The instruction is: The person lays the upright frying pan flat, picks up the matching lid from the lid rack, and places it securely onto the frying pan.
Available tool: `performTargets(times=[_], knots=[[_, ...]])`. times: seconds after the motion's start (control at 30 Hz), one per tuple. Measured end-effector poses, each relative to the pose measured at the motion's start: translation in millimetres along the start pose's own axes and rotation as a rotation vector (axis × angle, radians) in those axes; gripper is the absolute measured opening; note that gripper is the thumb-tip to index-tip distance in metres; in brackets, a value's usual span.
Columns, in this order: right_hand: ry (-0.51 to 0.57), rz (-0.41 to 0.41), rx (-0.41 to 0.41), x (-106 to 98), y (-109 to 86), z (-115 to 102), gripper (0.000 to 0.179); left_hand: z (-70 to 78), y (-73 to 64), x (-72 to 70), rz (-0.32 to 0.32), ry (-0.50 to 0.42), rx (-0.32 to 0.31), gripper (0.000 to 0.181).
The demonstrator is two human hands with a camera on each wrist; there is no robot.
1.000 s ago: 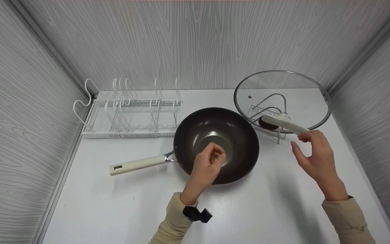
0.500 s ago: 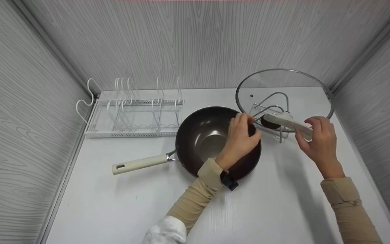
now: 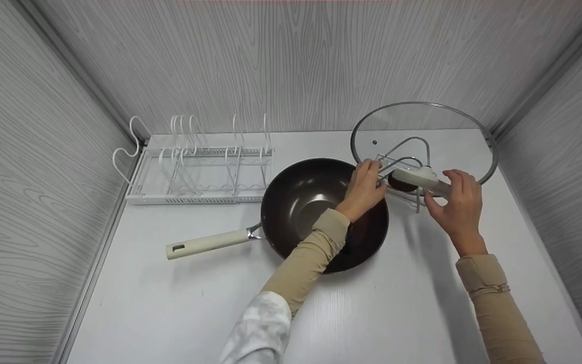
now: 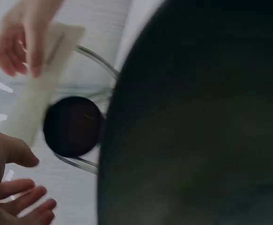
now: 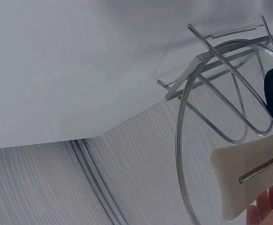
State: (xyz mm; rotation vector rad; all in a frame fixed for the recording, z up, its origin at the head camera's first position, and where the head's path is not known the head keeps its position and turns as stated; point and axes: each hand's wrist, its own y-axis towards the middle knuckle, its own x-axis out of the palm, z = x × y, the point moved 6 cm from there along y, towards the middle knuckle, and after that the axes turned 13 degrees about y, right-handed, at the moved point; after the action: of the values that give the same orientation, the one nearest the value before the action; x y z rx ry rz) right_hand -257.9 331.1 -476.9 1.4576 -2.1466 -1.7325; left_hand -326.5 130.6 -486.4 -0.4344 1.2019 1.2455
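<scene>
Nearby, lots of desk (image 3: 159,308) before the pan's (image 3: 296,207) edge, right hand (image 3: 457,205) pinches the lid handle (image 3: 417,177), left hand (image 3: 364,188) just beside it, fingers loose, holding nothing.

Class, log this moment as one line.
right hand: pinches lid handle; left hand: above wok, near lid handle; glass lid: in metal rack

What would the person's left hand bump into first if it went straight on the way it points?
Most likely the glass lid, just beyond the hand in the head view; the wire stand lies close to that line, though, and depth is hard to judge.
</scene>
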Motion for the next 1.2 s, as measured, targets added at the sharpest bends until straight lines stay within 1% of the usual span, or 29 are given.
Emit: performTargets(times=[0.1, 0.2, 0.27, 0.43, 0.6, 0.7, 0.8, 0.9, 1.03, 1.2], knots=[[-0.019, -0.012, 0.034, 5.5, -0.4, 2.6, 0.048, -3.6, 6.6, 12.2, -0.001, -0.03, 0.023, 0.029], [-0.036, -0.02, 0.061, 11.1, -0.2, 4.8, 0.047, -3.1, 10.9, 21.5, -0.009, -0.071, 0.02, 0.028], [-0.041, -0.025, 0.071, 14.6, -0.3, 5.2, 0.045, -2.6, 12.4, 26.2, -0.003, -0.106, 0.011, 0.027], [-0.044, -0.03, 0.075, 20.4, -3.6, 5.4, 0.039, -3.2, 13.6, 34.6, 0.024, -0.179, -0.002, 0.021], [-0.059, -0.029, 0.077, 22.8, -4.7, 6.0, 0.037, -7.6, 14.0, 40.2, 0.04, -0.21, -0.03, 0.019], [-0.05, -0.009, 0.092, 23.7, -4.6, 7.0, 0.034, -8.1, 15.3, 42.9, 0.051, -0.163, -0.067, 0.015], [-0.006, 0.027, 0.114, 23.9, -5.7, 8.1, 0.032, -6.2, 16.9, 44.9, 0.05, -0.082, -0.106, 0.011], [0.053, 0.074, 0.14, 23.7, -6.9, 8.6, 0.031, -3.7, 18.6, 45.7, 0.037, 0.008, -0.127, 0.009], [0.117, 0.145, 0.172, 23.2, -8.2, 7.1, 0.03, -2.4, 21.0, 47.2, 0.014, 0.089, -0.124, 0.008], [0.192, 0.237, 0.192, 23.2, -8.6, 6.6, 0.031, -3.3, 22.4, 50.4, 0.008, 0.116, -0.096, 0.009]])
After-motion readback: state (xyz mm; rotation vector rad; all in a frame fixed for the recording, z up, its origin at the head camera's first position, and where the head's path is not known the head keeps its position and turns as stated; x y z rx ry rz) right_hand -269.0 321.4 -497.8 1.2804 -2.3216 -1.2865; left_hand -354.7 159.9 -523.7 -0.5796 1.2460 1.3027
